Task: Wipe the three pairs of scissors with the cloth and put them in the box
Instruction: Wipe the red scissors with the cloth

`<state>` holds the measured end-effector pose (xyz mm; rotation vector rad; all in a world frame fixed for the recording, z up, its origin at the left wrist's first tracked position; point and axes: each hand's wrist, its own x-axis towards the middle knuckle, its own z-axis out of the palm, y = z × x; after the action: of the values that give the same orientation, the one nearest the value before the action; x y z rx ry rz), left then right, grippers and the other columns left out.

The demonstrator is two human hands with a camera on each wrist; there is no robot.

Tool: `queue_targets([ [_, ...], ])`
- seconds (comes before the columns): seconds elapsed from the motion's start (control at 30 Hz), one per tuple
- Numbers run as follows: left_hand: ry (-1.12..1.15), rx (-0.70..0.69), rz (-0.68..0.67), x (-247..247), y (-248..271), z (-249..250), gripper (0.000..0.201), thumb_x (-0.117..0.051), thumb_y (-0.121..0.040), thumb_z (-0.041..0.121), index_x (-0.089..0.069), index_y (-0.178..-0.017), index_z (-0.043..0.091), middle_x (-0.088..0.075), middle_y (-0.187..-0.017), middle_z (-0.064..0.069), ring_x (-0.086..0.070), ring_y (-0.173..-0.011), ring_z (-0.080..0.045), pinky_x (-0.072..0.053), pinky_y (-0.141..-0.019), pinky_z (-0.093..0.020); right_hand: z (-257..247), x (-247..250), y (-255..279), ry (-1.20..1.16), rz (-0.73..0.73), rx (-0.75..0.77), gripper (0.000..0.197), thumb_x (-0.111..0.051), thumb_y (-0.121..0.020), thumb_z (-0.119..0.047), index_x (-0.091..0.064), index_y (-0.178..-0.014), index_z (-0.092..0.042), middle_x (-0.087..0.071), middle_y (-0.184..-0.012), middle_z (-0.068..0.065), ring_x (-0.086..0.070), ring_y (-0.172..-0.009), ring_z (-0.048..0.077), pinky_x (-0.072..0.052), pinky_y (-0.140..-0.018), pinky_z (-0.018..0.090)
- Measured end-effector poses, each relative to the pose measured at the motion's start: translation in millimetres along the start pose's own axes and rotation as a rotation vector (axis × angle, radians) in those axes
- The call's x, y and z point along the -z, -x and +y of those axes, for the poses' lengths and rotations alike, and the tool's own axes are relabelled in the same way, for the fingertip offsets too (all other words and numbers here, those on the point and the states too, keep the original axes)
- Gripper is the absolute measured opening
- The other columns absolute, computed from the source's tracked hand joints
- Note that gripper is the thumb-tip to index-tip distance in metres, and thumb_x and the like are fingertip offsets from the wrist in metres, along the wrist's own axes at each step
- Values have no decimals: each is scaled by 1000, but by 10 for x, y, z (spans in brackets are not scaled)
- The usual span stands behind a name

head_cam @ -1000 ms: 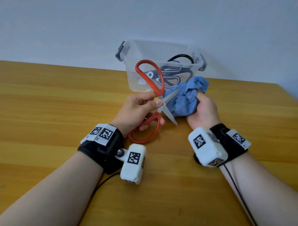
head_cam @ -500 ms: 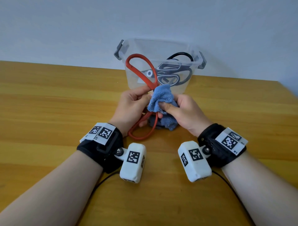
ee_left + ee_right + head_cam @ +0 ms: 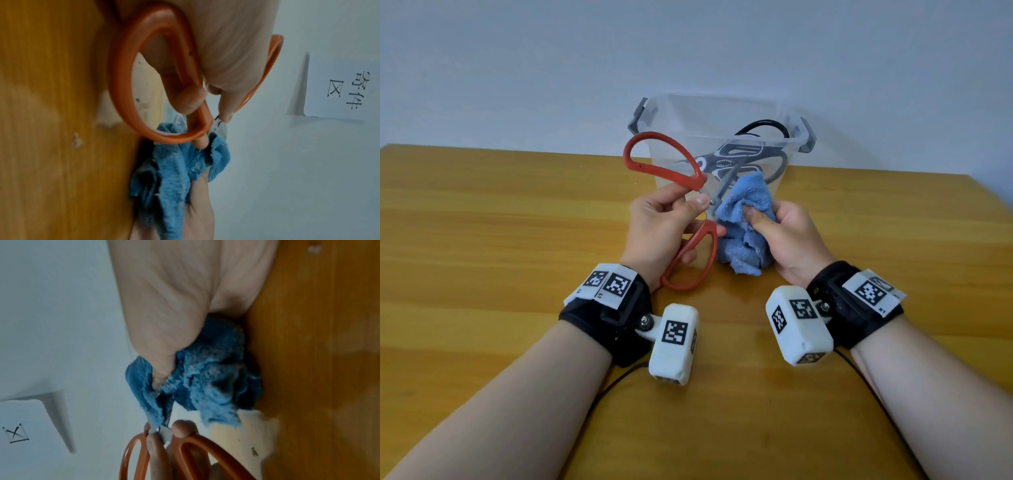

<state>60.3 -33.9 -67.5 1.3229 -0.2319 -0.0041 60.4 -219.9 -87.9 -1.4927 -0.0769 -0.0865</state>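
Observation:
My left hand (image 3: 671,219) holds the red-handled scissors (image 3: 654,164) near their pivot, thumb and fingers pinching where the handles meet the blades. One red loop (image 3: 131,81) hangs below the hand. My right hand (image 3: 780,233) grips the bunched blue cloth (image 3: 746,219), which is wrapped round the blades and hides them. In the right wrist view the cloth (image 3: 205,382) covers the blades down to the pivot of the scissors (image 3: 164,433). The clear plastic box (image 3: 722,113) stands just behind, holding grey scissors (image 3: 743,157) and black-handled scissors (image 3: 763,125).
The wooden table (image 3: 500,240) stretches wide on both sides of the hands. A pale wall (image 3: 688,51) rises right behind the box. The table's right edge (image 3: 993,192) lies at the far right. A paper sign (image 3: 341,87) hangs on the wall.
The right hand brought the cloth from the right onto the blades and closed it round them. The left hand tilted the scissors, so the upper red loop swung left.

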Motion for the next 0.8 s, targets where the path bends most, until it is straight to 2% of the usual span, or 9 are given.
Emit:
queue_targets([
  [0.07,50,2,68,11,7,14,20,-64,-99,5,-66,-119,0,-43,-84,-32,-76,-67,-28,-31,-32,-19,-16,19,-13,-64,117,-41,23,-73,-91,-28,-73,-100,-6,-75,-104,21,-72,-100,40,-59,-88,55],
  [0.2,170,37,194,120,86,159,21,-63,-101,10,-67,-122,11,-64,-100,-8,-75,-70,-24,-31,-32,-19,-67,76,-22,-170,283,-121,21,-66,-98,-24,-72,-96,-4,-75,-97,19,-73,-87,35,-58,-76,48],
  [0.37,128,87,153,154,249,514,23,-63,-101,11,-66,-124,11,-70,-106,-6,-77,-75,-28,-34,-32,-21,-293,-46,175,-94,293,-105,23,-71,-95,-27,-72,-105,-6,-77,-104,14,-73,-101,30,-56,-97,53],
  [0.43,27,92,94,97,332,655,21,-62,-101,10,-68,-121,13,-75,-96,-3,-77,-74,-30,-35,-33,-21,-534,-77,291,-41,310,47,16,-73,-92,-26,-73,-101,-13,-77,-101,8,-73,-99,23,-57,-95,46],
  [0.5,-107,82,21,12,421,765,20,-60,-102,9,-69,-119,13,-76,-95,-8,-77,-73,-32,-36,-33,-22,-806,-156,414,104,279,218,13,-79,-83,-28,-74,-94,-22,-75,-99,2,-72,-96,14,-58,-87,36],
  [0.57,-195,72,-47,-95,497,862,19,-54,-105,9,-69,-116,7,-75,-93,-18,-76,-69,-33,-35,-33,-22,-1042,-306,549,302,145,306,13,-84,-79,-23,-73,-85,-26,-72,-91,-6,-69,-88,5,-55,-79,23],
  [0.63,-209,92,-68,-176,572,980,21,-50,-107,11,-69,-109,4,-75,-87,-20,-72,-65,-31,-33,-35,-21,-1184,-414,657,442,33,330,12,-84,-80,-19,-73,-81,-25,-69,-85,-5,-69,-80,7,-55,-72,22],
  [0.67,-184,106,-77,-198,609,1050,20,-51,-107,12,-70,-109,6,-75,-86,-17,-71,-65,-31,-32,-35,-21,-1243,-424,707,475,37,347,13,-83,-81,-19,-72,-79,-26,-68,-85,-3,-67,-78,5,-54,-70,20],
  [0.8,-118,128,-115,-183,765,1296,19,-58,-104,10,-70,-118,14,-76,-94,-7,-75,-69,-31,-29,-32,-18,-1421,-262,777,549,260,338,21,-81,-82,-16,-65,-74,-28,-63,-80,-7,-59,-69,-5,-41,-60,6],
])
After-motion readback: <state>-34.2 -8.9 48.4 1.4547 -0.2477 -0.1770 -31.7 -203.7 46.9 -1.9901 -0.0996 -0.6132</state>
